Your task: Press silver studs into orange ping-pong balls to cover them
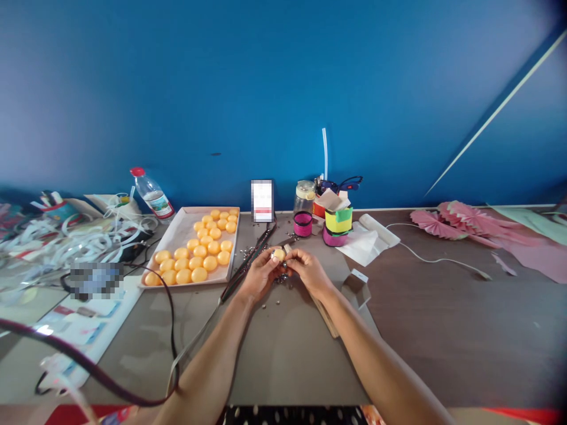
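Note:
My left hand [259,276] and my right hand [309,270] meet at the middle of the table, and both pinch one small yellow dome [279,255] between their fingertips. Small dark beads [268,302] lie scattered on the table under and around my hands. A flat tray [177,231] with several more yellow domes [201,255] lies just left of my left hand.
Pink and yellow tape rolls [338,227], a glass jar [305,198] and a scissors holder stand behind my hands. A water bottle [152,195] and white strips [84,239] sit at the left. Pink paper fans [460,219] lie far right. A dark cable [88,366] crosses front left.

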The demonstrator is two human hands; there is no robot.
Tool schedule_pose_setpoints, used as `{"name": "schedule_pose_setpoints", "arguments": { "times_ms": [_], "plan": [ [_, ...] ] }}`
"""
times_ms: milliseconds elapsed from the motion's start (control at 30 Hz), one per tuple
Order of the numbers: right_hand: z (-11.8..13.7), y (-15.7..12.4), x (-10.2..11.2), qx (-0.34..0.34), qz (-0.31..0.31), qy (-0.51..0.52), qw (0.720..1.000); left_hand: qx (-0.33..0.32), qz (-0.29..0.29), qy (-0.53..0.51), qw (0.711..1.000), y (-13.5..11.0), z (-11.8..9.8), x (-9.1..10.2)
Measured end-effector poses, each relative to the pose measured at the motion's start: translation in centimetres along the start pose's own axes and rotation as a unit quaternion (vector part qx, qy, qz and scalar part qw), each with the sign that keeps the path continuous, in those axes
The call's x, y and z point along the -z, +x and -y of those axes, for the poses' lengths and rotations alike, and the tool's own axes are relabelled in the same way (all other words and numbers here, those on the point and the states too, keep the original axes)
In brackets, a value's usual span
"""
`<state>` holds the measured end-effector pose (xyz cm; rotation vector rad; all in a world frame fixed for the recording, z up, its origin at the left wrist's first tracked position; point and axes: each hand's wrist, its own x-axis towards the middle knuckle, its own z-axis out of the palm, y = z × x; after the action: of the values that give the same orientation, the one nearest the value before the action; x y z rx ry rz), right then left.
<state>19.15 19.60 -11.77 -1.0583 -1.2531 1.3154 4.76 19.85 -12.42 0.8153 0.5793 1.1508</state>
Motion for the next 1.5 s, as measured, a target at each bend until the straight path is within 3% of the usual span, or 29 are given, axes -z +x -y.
{"name": "schedule_pose_setpoints", "arguments": {
  "times_ms": [167,333,500,567,667,767,833,900,1000,1133,1200,1333,1500],
  "plan": [
    [-0.4,0.1,0.1,-0.001,-0.015,0.016,1.0,-0.008,-0.006,0.021,1.0,0.0,0.1,-0.2],
    [-0.8,0.3,0.0,-0.001,-0.029,-0.046,0.999,0.0,-0.025,0.055,0.998,-0.1,0.2,-0.4],
    [-0.4,0.5,0.5,0.004,-0.018,-0.05,0.999,0.006,-0.008,0.016,1.0,0.1,0.1,0.2],
    [0.3,0.2,1.0,0.024,-0.004,-0.112,0.993,-0.008,-0.026,-0.006,1.0,0.4,-0.1,0.7],
    [1.5,-0.4,1.5,0.063,0.062,-0.313,0.946,-0.029,-0.08,-0.036,0.996,0.6,-0.5,1.3],
    [2.0,-1.0,1.2,0.082,0.151,-0.504,0.846,-0.022,-0.099,-0.045,0.994,0.6,-0.8,1.5],
    [1.8,-1.1,0.8,0.085,0.176,-0.577,0.793,-0.02,-0.098,-0.04,0.994,0.5,-0.9,1.4],
    [1.3,-1.0,0.4,0.084,0.173,-0.604,0.774,-0.024,-0.09,-0.036,0.995,0.4,-0.9,1.3],
    [0.5,-0.7,0.4,0.093,0.152,-0.564,0.806,-0.026,-0.073,-0.037,0.996,0.4,-0.8,1.2],
    [0.3,-0.4,0.8,0.075,0.076,-0.338,0.935,-0.022,-0.064,-0.037,0.997,0.4,-0.8,1.2],
    [0.5,-0.2,1.0,0.054,0.036,-0.201,0.977,-0.012,-0.048,-0.036,0.998,0.4,-0.8,1.1],
    [0.7,-0.1,0.9,0.044,0.005,-0.034,0.998,0.021,0.003,-0.027,0.999,0.1,-0.8,0.9],
    [0.2,0.0,0.4,0.011,0.033,0.035,0.999,0.024,0.065,-0.009,0.998,0.0,-0.4,1.0]
  ]
}}
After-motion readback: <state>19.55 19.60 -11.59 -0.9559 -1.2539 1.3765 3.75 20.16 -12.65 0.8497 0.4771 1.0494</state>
